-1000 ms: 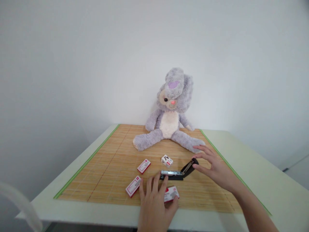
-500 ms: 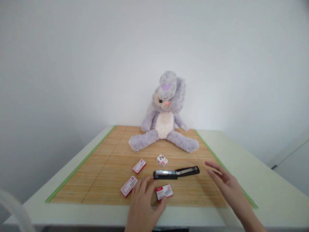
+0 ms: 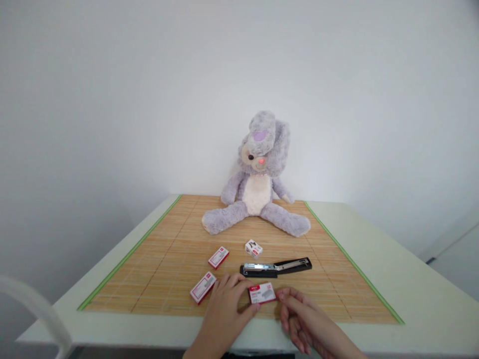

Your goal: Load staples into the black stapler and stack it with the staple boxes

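Observation:
A small red-and-white staple box (image 3: 262,293) with a picture of staples on its face is held low over the front of the bamboo mat. My left hand (image 3: 224,306) grips its left side, thumb below and fingers above. At the box's right end, my right hand (image 3: 299,316) pinches the edge between thumb and forefinger, the other fingers curled. Just beyond lies a black stapler (image 3: 276,268), opened out flat with its metal staple channel showing. Two more red-and-white boxes, one nearer (image 3: 203,287) and one farther (image 3: 218,258), rest left of it. A white box (image 3: 253,248) sits behind the stapler.
A grey plush rabbit (image 3: 258,192) sits at the back against the white wall, legs spread. Under everything is a bamboo mat (image 3: 164,259) with green edges on a pale table (image 3: 377,264). A blurred white curved thing (image 3: 37,306) shows at lower left.
My right hand has come left from beside the stapler to the staple box and closed on its right end. The box in my left hand has turned slightly and shifted right.

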Available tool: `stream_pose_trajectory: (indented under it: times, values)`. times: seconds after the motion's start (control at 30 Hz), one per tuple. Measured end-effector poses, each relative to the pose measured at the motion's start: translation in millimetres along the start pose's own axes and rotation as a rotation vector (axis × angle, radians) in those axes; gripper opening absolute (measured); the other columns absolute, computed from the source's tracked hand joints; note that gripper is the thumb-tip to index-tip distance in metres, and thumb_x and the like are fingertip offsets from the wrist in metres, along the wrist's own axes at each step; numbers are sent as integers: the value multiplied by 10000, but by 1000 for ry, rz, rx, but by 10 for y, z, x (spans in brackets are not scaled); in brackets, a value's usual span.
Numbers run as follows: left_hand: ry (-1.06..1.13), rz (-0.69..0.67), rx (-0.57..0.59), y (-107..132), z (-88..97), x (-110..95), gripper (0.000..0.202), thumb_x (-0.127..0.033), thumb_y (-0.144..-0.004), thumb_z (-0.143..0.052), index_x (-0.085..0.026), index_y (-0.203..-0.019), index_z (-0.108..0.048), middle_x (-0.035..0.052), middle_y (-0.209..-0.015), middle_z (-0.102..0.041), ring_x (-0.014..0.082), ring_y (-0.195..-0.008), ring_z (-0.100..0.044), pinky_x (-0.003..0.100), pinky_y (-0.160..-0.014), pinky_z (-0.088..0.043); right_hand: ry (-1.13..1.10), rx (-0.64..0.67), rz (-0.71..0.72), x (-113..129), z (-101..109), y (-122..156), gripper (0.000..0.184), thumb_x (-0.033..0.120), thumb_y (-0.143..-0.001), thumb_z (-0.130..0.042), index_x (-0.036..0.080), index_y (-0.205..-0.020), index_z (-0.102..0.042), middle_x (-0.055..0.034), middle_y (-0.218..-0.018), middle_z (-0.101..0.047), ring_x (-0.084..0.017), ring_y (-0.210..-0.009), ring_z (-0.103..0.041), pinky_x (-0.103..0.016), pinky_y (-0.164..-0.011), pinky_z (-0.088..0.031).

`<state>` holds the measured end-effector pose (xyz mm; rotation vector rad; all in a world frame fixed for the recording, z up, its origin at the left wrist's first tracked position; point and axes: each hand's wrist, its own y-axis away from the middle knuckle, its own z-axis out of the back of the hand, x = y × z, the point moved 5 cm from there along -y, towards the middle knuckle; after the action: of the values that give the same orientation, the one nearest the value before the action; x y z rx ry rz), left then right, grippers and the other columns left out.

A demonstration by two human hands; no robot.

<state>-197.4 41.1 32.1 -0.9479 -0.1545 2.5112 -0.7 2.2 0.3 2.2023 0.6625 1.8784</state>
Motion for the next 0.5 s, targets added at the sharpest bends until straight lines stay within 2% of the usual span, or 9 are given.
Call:
stream_pose_trajectory:
  times: [0.1,0.2,0.37,0.5]
  values:
    - [14,-10,5,-28,-23,-15,306,-280,-825,-771,-347,-1118,-713,-5,-1167,-664,232,-1128,-585,366,-965,-440,0,-6,19,-2,49,7,446,654,-908,-609,242,-1016,-479,81,-631,-623,-45,-325,-471,-122,-291,-268]
    - [11,-21,23,-55,-34,-23,308,-279,-825,-771,-344,-1121,-715,-5,-1181,-657,230,-1134,-578,364,-974,-431,10,8,30,17,30,31,456,631,-909,-624,242,-1096,-476,85,-631,-620,-52,-333,-481,-125,-295,-278]
    - [19,-32,79,-77,-65,-3,300,-353,-838,-774,-352,-1131,-714,-1,-1177,-653,247,-1147,-572,371,-968,-433,-5,44,-38,41,-27,42,513,644,-895,-611,230,-1168,-481,71,-657,-628,-53,-336,-463,-143,-308,-282]
    - [34,-5,57,-45,-66,87,472,-388,-798,-813,-331,-1242,-666,26,-1243,-635,271,-1182,-561,396,-1003,-431,184,-14,-12,79,141,-31,528,685,-893,-571,216,-1125,-505,76,-605,-594,-61,-316,-412,-176,-317,-258]
